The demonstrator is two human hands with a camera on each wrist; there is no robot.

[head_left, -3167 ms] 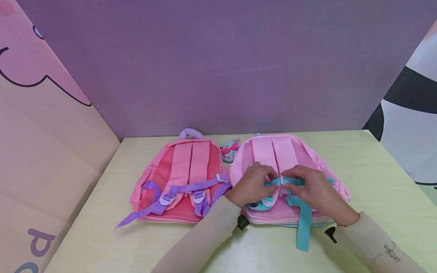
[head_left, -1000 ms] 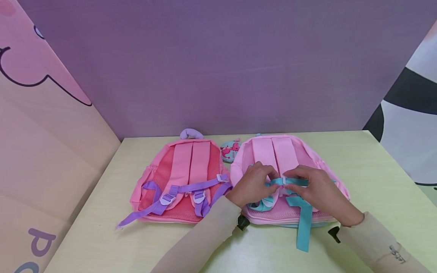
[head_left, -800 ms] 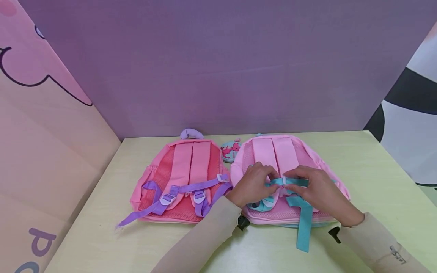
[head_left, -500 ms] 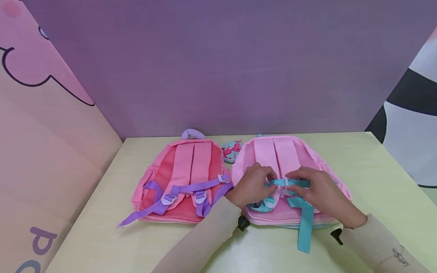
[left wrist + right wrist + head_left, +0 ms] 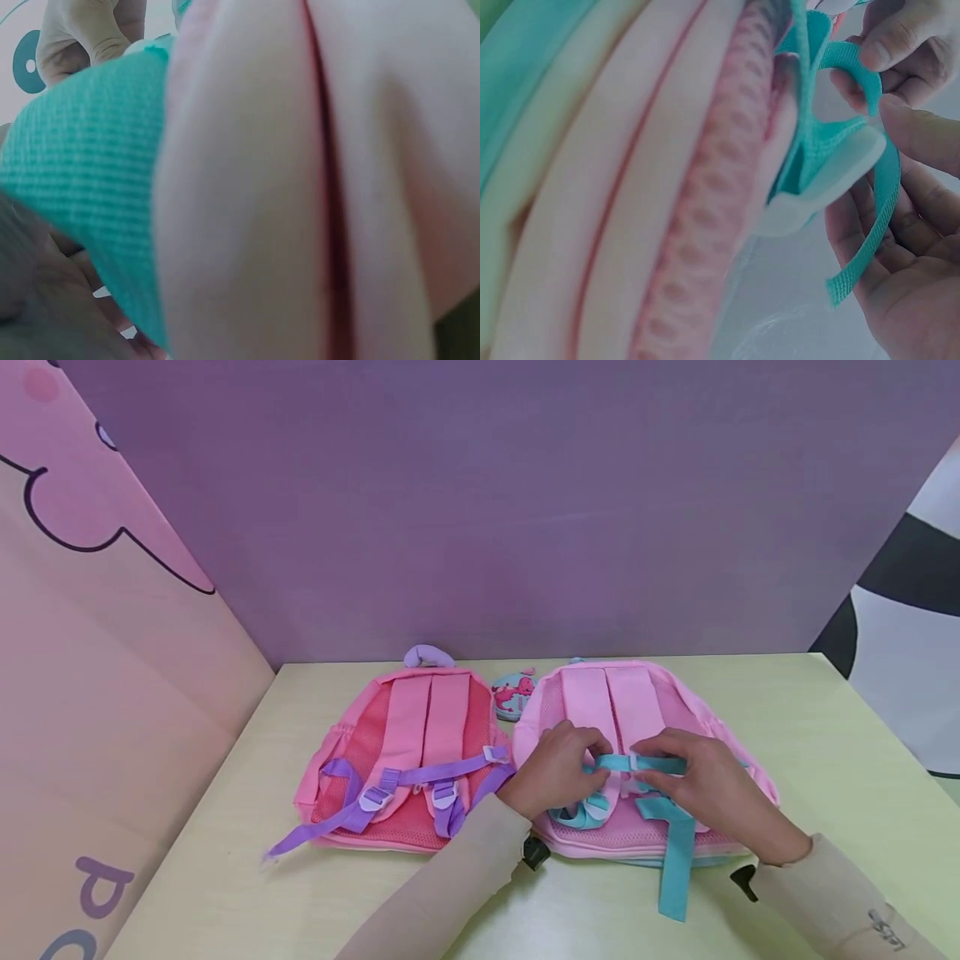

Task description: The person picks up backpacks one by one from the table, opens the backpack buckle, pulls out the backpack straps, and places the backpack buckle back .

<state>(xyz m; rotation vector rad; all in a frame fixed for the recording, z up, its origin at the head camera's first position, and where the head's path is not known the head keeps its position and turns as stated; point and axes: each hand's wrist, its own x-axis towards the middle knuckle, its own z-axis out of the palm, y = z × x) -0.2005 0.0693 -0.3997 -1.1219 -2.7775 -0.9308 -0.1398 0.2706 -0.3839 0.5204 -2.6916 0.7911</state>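
Observation:
A light pink backpack (image 5: 585, 693) lies back side up on the table, right of centre. Across its shoulder straps runs a teal webbing strap (image 5: 615, 762) with a small pale slider (image 5: 633, 762) on it. My left hand (image 5: 558, 768) pinches this strap left of the slider. Thumb and fingertips of my right hand (image 5: 701, 777) pinch it at the slider's right side. A loose teal strap end (image 5: 677, 868) hangs over the bag's lower edge. In the right wrist view, the webbing (image 5: 885, 195) passes between my right thumb and fingers. Cloth fills most of the left wrist view.
A coral backpack (image 5: 405, 718) with purple straps (image 5: 442, 771) lies directly left of the pink one. Between their tops sits a small teal pouch (image 5: 513, 693) with a pink print. A purple wall (image 5: 510, 510) stands along the back edge of the pale table (image 5: 225, 877).
The head view has turned slightly, shifting everything a little right. My right hand and the slider have edged right, so more teal strap shows between the slider and my left fingertips.

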